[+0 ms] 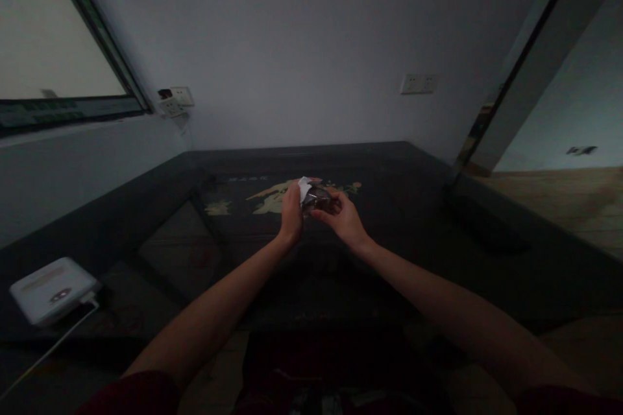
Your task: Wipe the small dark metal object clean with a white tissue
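Above the middle of the dark table, my two hands meet around a small, dark, glossy object (pixel 318 198) that looks partly see-through; its exact kind is too dim to make out. My left hand (pixel 291 213) is closed on a crumpled white tissue (pixel 304 188), which presses against the object's left side. From the right, my right hand (pixel 344 219) pinches the object between thumb and fingers. Part of the object is hidden behind the fingers and the tissue.
The glossy black table (pixel 379 272) bears a pale bird-and-flower picture (pixel 270 200). A white box-shaped device (pixel 56 290) with a cable lies at left. On the right rests a dark flat object (pixel 487 227). Wall sockets (pixel 418 83) are behind the table.
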Demonstrator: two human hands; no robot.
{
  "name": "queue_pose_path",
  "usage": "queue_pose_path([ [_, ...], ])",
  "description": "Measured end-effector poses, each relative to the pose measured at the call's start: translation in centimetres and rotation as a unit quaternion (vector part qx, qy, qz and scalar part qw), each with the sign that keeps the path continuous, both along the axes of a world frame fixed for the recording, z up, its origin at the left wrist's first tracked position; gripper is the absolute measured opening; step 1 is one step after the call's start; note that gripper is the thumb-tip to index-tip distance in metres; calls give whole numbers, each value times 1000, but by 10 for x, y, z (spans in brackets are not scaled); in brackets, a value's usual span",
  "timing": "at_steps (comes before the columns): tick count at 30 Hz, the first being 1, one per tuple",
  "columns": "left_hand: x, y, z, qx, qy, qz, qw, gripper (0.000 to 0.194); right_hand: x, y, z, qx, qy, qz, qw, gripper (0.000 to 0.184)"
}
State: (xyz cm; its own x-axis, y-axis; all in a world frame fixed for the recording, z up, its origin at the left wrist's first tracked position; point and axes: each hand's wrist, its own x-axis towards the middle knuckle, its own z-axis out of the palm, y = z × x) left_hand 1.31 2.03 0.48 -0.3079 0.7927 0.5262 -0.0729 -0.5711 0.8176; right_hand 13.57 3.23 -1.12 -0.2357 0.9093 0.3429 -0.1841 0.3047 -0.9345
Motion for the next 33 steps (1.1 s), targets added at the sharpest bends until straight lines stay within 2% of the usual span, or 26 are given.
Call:
queue_pose_path([
  [3, 1, -11, 5, 60, 103, 58, 991, 40, -1, -1, -1, -5, 14, -1, 1000, 58],
  [7, 2, -18, 11, 132, 192, 78, 969, 38, -2, -4, 0, 17, 25, -5, 1000, 57],
  [10, 3, -16, 10, 134, 173, 77, 973, 37, -2, -6, 0, 35, 21, -14, 999, 59],
  [13, 2, -10, 7, 77, 98, 57, 991, 38, -1, -6, -2, 42, 10, -23, 999, 60],
  [16, 0, -2, 6, -20, 12, -2, 1000, 31, -1, -6, -3, 49, -5, -29, 998, 59],
  [18, -1, 2, 8, -97, -58, -64, 992, 27, 0, -6, -3, 56, -16, -32, 998, 58],
  [21, -2, 6, 13, -185, -170, -170, 953, 28, 1, -5, -1, 69, -18, -28, 997, 58],
  [23, -3, 9, 15, -213, -215, -226, 926, 29, 2, -4, 0, 75, -18, -27, 997, 58],
  [25, -3, 11, 13, -221, -234, -257, 911, 32, 1, -3, 0, 74, -19, -26, 997, 59],
  [27, -2, 13, 9, -215, -243, -245, 914, 34, 0, -1, -1, 62, -17, -20, 998, 60],
  [30, 0, 13, 1, -173, -220, -151, 948, 35, -1, 1, -2, 35, 0, -7, 999, 59],
  [33, 2, 5, -3, -69, -92, -37, 993, 37, -1, 2, -3, 12, 6, -5, 1000, 58],
])
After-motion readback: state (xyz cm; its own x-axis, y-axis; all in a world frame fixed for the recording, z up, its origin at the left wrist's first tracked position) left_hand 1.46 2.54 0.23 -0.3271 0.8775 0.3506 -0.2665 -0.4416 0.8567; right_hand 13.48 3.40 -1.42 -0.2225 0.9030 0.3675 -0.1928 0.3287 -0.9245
